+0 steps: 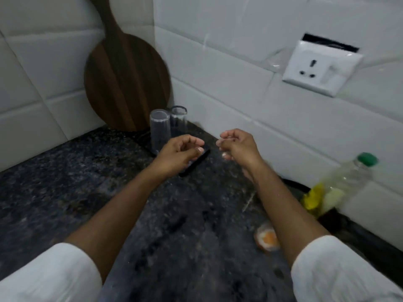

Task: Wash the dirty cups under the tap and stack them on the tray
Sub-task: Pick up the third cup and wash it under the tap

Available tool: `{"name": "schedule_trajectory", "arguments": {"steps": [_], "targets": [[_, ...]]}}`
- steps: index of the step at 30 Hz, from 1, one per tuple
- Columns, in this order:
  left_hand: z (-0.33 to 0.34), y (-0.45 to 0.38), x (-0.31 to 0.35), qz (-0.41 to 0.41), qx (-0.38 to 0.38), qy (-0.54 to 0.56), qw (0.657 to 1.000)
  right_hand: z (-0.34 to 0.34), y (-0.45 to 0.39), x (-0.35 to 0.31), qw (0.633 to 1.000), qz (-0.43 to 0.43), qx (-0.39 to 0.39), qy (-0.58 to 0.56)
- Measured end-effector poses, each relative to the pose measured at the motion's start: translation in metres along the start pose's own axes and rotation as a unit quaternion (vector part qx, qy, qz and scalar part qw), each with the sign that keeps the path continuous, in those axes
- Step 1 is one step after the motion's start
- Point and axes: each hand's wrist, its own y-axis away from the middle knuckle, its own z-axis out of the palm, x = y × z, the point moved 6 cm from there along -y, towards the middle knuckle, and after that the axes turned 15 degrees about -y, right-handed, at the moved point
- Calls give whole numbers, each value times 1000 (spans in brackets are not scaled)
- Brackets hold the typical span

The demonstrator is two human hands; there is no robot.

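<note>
Two clear glass cups stand in the counter's back corner, one (pixel 160 131) nearer me and one (pixel 178 123) behind it, seemingly upside down. They sit on a thin black tray (pixel 195 162) whose edge shows under my left hand. My left hand (pixel 181 153) hovers over the tray just right of the cups, fingers loosely curled and holding nothing. A short gap to its right, my right hand (pixel 237 147) hangs the same way, also holding nothing. No tap or sink is in view.
A round wooden board (pixel 126 83) leans in the tiled corner behind the cups. A wall socket (pixel 320 68) is at upper right. A green-capped plastic bottle (pixel 346 177) and an orange-and-white object (pixel 267 238) lie at the right on the dark granite counter (pixel 87 182).
</note>
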Motion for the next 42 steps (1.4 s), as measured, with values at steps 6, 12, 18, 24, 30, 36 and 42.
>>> {"name": "schedule_trajectory", "arguments": {"steps": [6,12,18,24,30,36,42], "targets": [[88,66,80,22,-37,2,999,-102,122,-29,999,-17,31,-14],[152,136,146,65,-64,10,996,-180,222,-43,997,-49,56,19],[196,174,167,105,-103,-21,989,-236,271,-14,990,-41,133,35],[214,160,150,84,-138,-28,987,-256,255,36,944,-14,188,269],[224,144,137,91,-153,-15,984,-247,225,87,953,42,148,263],[254,136,134,101,-177,3,979,-260,256,91,957,-22,262,122],[329,144,164,97,-212,-15,972,-319,326,97,932,-49,352,69]]}}
